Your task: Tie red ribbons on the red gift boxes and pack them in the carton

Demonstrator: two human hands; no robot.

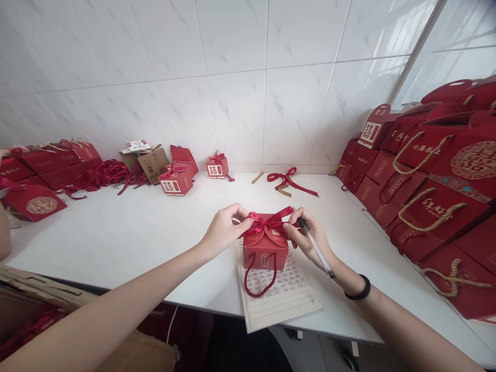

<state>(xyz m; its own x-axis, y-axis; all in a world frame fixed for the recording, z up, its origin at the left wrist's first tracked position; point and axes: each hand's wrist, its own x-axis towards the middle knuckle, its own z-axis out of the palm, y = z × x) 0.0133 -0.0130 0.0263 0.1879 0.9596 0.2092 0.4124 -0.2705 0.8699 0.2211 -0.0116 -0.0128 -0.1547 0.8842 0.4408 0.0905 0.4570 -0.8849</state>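
Note:
A red gift box (259, 253) with a twisted rope handle stands upright in front of me, on a sheet of lined paper (279, 305) covered in handwriting. Across its top lies a red ribbon (267, 223) tied in a bow. My left hand (229, 224) pinches the bow's left loop between thumb and fingers. On the other side, my right hand (308, 232) is closed on the bow's right part. A clear pen (320, 254) with a black end also rests in my right hand, lying across it.
Stacked red gift boxes (422, 206) line the right side. Smaller boxes (176, 180), a ribbon pile (104, 174) and a cardboard box (153, 164) stand along the tiled wall. A loose ribbon bow (284, 180) lies behind. Another person's arm (3, 232) shows at far left.

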